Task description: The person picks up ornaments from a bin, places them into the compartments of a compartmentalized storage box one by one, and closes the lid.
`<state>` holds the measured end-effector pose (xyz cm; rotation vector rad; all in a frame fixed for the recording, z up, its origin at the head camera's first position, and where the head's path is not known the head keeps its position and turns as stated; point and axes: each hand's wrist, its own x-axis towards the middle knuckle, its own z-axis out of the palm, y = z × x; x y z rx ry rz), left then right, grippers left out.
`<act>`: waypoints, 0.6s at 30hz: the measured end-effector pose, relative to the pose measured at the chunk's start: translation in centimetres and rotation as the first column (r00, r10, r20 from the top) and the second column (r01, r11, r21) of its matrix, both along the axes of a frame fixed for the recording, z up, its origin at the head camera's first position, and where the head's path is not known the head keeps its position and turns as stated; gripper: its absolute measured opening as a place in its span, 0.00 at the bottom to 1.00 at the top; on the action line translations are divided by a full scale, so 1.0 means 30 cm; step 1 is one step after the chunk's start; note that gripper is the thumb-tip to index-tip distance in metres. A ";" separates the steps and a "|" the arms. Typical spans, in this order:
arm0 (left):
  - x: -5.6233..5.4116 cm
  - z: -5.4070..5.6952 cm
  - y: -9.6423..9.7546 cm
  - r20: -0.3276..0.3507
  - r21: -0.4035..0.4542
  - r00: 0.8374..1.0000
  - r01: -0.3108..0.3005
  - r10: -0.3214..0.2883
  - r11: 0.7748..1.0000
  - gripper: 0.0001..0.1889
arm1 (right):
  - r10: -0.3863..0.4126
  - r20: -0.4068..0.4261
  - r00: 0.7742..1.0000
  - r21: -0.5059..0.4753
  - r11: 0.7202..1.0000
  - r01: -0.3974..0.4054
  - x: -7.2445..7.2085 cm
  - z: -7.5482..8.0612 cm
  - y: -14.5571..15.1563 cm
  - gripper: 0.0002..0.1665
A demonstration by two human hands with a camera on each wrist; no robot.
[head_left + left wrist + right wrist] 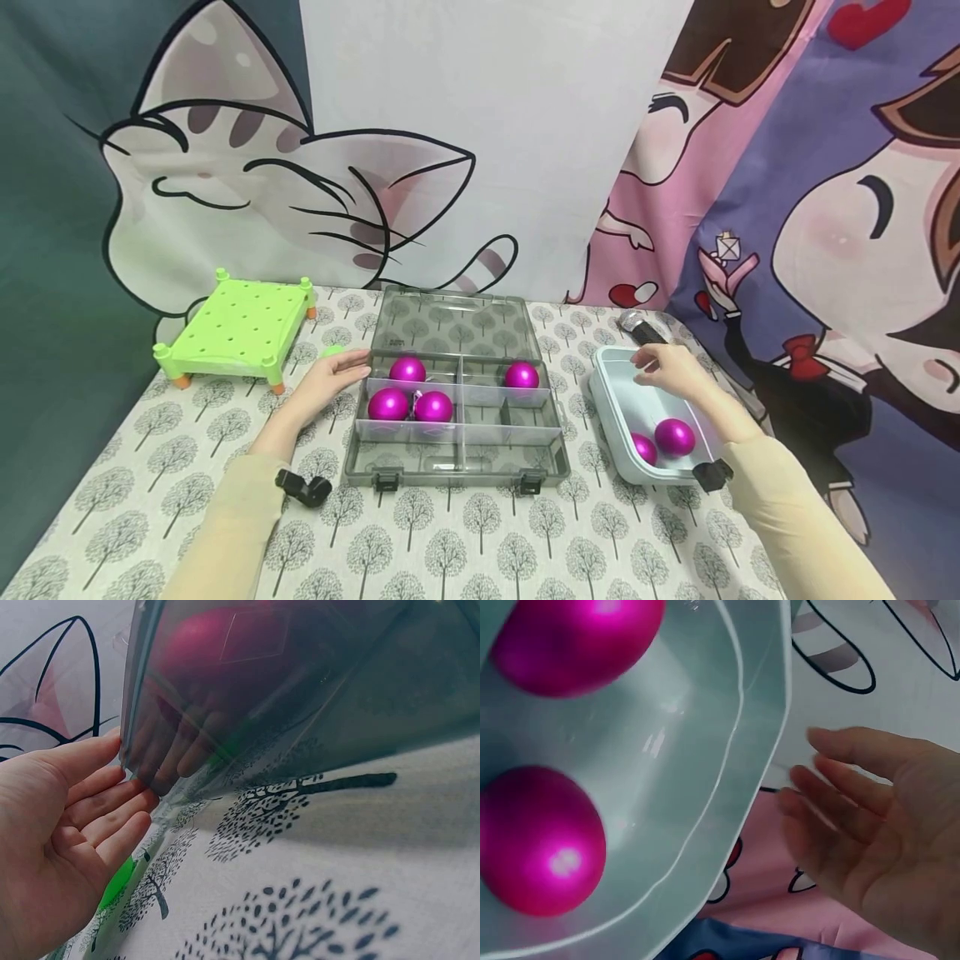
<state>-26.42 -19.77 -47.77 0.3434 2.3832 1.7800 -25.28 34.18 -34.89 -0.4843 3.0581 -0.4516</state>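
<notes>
Magenta balls [389, 405] are being held in the divided case [465, 479]: one in its back-left compartment, two in the middle-left, one in the back-right. Two similar balls [675, 437] are being contained in the tub [615, 442] right of the case. Handling (judged): probably light, stiff, slippery, easily set rolling; hold best being taken around the widest girth, with gentle pressure.

Grip, left hand [335, 373]: fingers extended, being rested against the case's left wall. Grip, right hand [671, 368]: empty, fingers loosely parted, being poised above the far end of the tub, apart from the balls.

Surroundings: lid [456, 325] being kept open behind the case; green stand [240, 325] being supported on the desk [480, 558], left of the case. Finger access is probably being narrowed by the case's dividers [408, 431].
</notes>
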 end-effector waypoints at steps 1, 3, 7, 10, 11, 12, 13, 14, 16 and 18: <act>-0.001 -0.002 0.000 0.000 -0.001 1.000 0.001 -0.001 1.000 0.30 | 0.004 0.031 1.000 0.013 1.000 -0.005 0.004 -0.002 0.007 0.17; -0.003 -0.005 0.000 0.000 -0.001 1.000 0.000 0.000 1.000 0.30 | 0.009 0.092 0.996 0.031 0.999 -0.012 0.013 -0.006 0.018 0.21; -0.008 -0.012 -0.001 0.000 -0.007 1.000 -0.003 0.003 1.000 0.30 | 0.013 0.182 0.983 0.083 0.996 -0.029 0.023 -0.014 0.040 0.27; -0.011 -0.016 0.001 0.002 -0.009 1.000 -0.004 0.004 1.000 0.30 | -0.006 0.230 0.973 0.105 0.994 -0.018 0.028 -0.022 0.057 0.29; -0.012 -0.017 0.001 0.002 -0.008 1.000 -0.003 0.003 1.000 0.30 | -0.009 0.245 0.969 0.113 0.993 -0.019 0.029 -0.024 0.063 0.29; -0.012 -0.017 0.002 0.002 -0.007 1.000 -0.002 0.002 1.000 0.30 | -0.015 0.262 0.965 0.116 0.993 -0.015 0.031 -0.025 0.066 0.29; -0.012 -0.017 0.002 0.002 -0.006 1.000 -0.004 0.004 1.000 0.30 | -0.016 0.277 0.961 0.121 0.993 -0.018 0.033 -0.026 0.070 0.30; -0.013 -0.018 0.001 0.002 -0.005 1.000 -0.005 0.005 1.000 0.30 | -0.023 0.293 0.956 0.122 0.992 -0.014 0.035 -0.026 0.073 0.30; -0.013 -0.019 0.001 -0.006 -0.013 1.000 -0.004 0.004 1.000 0.30 | -0.029 0.320 0.947 0.133 0.991 -0.015 0.039 -0.027 0.076 0.30; -0.012 -0.019 -0.001 -0.004 -0.011 1.000 -0.009 0.009 1.000 0.30 | -0.031 0.341 0.940 0.138 0.990 -0.017 0.043 -0.027 0.078 0.30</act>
